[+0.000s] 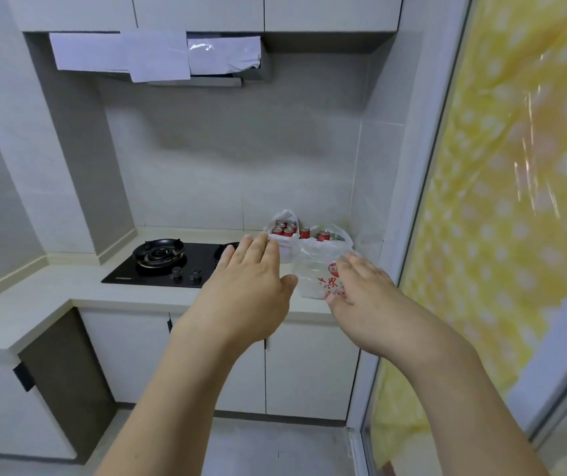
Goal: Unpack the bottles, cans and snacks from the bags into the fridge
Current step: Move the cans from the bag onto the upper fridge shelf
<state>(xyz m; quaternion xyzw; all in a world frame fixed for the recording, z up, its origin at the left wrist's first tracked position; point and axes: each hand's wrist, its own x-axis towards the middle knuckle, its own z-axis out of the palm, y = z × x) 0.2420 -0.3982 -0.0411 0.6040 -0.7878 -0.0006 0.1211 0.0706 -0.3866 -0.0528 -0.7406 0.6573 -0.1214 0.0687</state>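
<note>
Surface (69, 297): hob (168, 266) set into it, left of centre, below the extractor hood (158, 60). Right rear corner of the surface: two bags side by side against the wall, rear bag (283, 242) on the left holding cans (283, 228), front bag (319, 269) on the right, nearer the edge, with a can (324, 235) in it. Cupboards (309, 372) beneath. Curtain (515, 201) to the right. Both hands stretched toward the bags: left hand (244, 286) before the rear bag, right hand (368, 293) at the front bag.
</note>
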